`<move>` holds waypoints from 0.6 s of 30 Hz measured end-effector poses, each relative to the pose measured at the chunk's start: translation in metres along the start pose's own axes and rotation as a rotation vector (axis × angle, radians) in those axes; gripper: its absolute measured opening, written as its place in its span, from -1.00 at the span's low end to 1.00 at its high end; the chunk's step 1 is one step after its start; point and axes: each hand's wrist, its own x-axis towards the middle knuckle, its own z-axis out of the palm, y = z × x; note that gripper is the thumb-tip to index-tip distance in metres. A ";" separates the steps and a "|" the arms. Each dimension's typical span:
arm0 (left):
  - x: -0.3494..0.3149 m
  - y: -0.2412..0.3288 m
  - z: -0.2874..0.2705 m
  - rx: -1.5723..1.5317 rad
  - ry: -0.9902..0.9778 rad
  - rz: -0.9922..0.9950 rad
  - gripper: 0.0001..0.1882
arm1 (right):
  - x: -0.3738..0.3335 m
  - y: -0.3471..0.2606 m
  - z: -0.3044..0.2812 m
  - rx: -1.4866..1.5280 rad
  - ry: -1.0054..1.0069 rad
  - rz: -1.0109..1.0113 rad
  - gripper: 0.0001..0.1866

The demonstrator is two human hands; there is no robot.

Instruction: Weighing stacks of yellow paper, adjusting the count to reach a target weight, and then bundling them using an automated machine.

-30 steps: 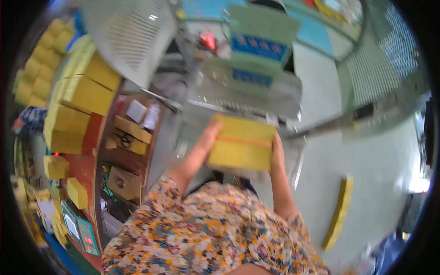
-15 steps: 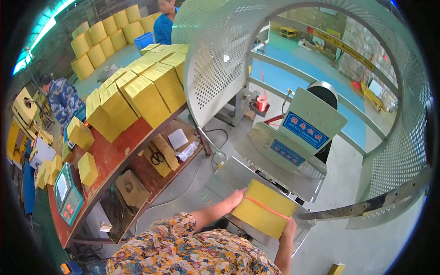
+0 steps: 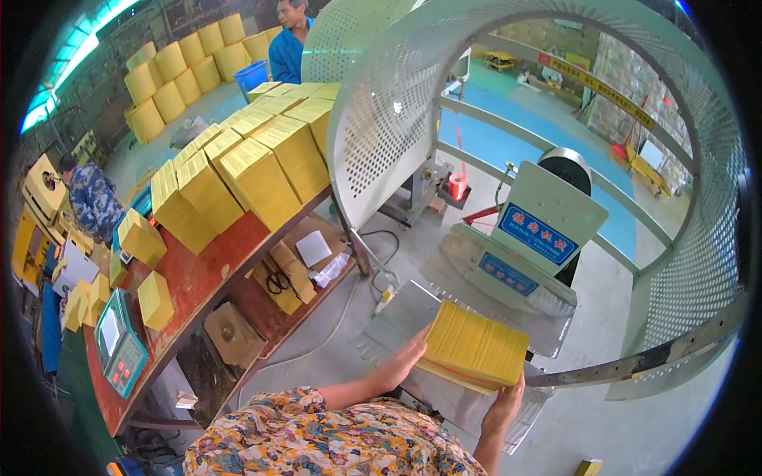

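Between my two hands is a stack of yellow paper (image 3: 476,343), tilted so its ridged sheet edges face up. A thin reddish-orange band shows along its lower near side. My left hand (image 3: 406,358) presses on the stack's left end. At the opposite end, near the lower right corner, my right hand (image 3: 505,404) grips with its fingers partly hidden behind the paper. Beneath the stack lies the metal worktop (image 3: 413,305) of a machine. Just beyond it stands the machine's pale upright panel (image 3: 548,222) with a blue label.
Perforated metal guarding (image 3: 377,135) arches around the machine, with a metal bar (image 3: 651,361) at right. To the left, a red-brown table (image 3: 206,278) carries several yellow paper stacks (image 3: 262,163) and a teal scale (image 3: 119,349). Two people (image 3: 288,51) are farther back.
I have turned the paper stack over onto its side; its ridged edges now face up instead of the smooth banded face. Both hands have stayed on its ends.
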 end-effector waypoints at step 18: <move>0.038 0.029 0.016 1.364 -0.097 0.365 -0.33 | 0.027 -0.047 0.041 -1.441 -0.199 -0.361 -0.32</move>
